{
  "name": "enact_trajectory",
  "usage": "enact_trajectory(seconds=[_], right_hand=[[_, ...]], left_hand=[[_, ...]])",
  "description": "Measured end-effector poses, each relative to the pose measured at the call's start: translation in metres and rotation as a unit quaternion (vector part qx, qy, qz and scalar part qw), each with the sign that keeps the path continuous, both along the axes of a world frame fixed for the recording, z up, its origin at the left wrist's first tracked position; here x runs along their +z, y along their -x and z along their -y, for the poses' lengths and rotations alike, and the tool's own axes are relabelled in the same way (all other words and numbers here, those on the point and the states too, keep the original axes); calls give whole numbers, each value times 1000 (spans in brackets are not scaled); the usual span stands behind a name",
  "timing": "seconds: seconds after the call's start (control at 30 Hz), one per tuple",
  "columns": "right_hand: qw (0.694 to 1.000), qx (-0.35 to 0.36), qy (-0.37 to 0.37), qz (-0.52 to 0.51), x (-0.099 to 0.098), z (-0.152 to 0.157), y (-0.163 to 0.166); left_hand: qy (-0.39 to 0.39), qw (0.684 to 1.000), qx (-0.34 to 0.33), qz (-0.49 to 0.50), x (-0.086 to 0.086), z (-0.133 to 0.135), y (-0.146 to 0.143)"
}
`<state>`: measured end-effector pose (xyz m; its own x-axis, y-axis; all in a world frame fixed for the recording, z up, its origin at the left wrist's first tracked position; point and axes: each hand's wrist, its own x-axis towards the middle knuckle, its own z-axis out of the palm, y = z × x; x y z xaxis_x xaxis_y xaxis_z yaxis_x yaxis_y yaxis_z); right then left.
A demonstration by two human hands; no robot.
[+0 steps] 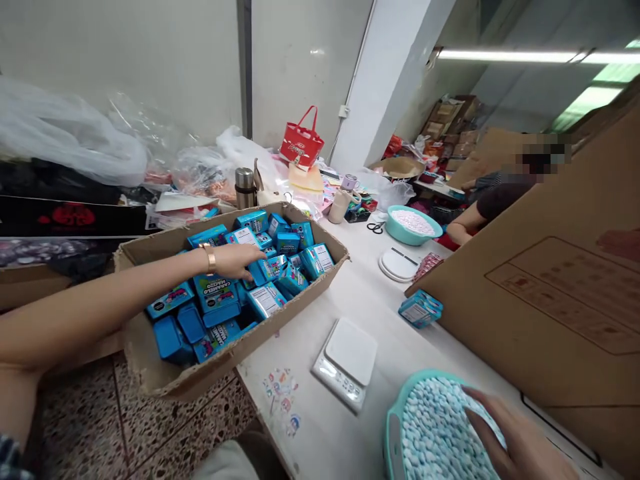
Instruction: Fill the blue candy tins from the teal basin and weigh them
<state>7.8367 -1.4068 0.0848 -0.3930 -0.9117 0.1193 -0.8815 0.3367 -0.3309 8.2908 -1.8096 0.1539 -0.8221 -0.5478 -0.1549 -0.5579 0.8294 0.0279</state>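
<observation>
My left hand (233, 260), with a band at the wrist, reaches into a long cardboard carton (285, 319) of blue candy tins. Its thumb and fingers are closed about a blue tin (257, 273) among the others. Several tins have lettering and some show a white label. My right hand (515, 430) is over a turquoise basin (394, 427) full of small pale blue candies (440, 427). Its thumb and fingers are apart, slightly blurred, and partly cut off by the frame. Between the carton and the basin stands a white kitchen scale (350, 353), with nothing on its plate.
A large cardboard box (560, 267) walls off the right side, with blue tins (421, 309) beside it. Farther back are another scale (400, 264), scissors (375, 228), a basin of pale candies (413, 240), a thermos (245, 188) and a red bag (301, 143). Another person's arm (467, 223) shows behind the box.
</observation>
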Motion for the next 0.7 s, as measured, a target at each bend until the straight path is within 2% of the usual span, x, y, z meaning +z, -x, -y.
enact_trajectory(seconds=[0.1,0.2,0.3,0.37,0.43,0.5,0.57,0.63,0.7], right_hand=[[995,101,12,10,46,87,-79],[974,224,17,12,72,184,-166],[958,271,-63,-65,73,267,-233],[952,276,-106,-82,64,308,-260],[946,271,-150,-94,53,333,-272],[943,267,-172,-100,44,345,-273],[944,268,-167,-98,42,346,-268],[949,269,-137,-89,47,338,-261],[959,261,-84,-73,60,323,-254]], left_hand=[[38,998,-40,-10,-27,-4,4],[56,996,-62,-30,-49,1,15],[77,993,-75,-40,-62,11,20],[93,991,-87,-46,-65,16,19],[110,987,-105,-51,-60,17,14],[129,982,-129,-55,-48,12,4],[150,975,-150,-62,-29,1,-12],[196,962,-164,-97,-6,-18,-32],[311,910,-183,-206,15,-46,-53]])
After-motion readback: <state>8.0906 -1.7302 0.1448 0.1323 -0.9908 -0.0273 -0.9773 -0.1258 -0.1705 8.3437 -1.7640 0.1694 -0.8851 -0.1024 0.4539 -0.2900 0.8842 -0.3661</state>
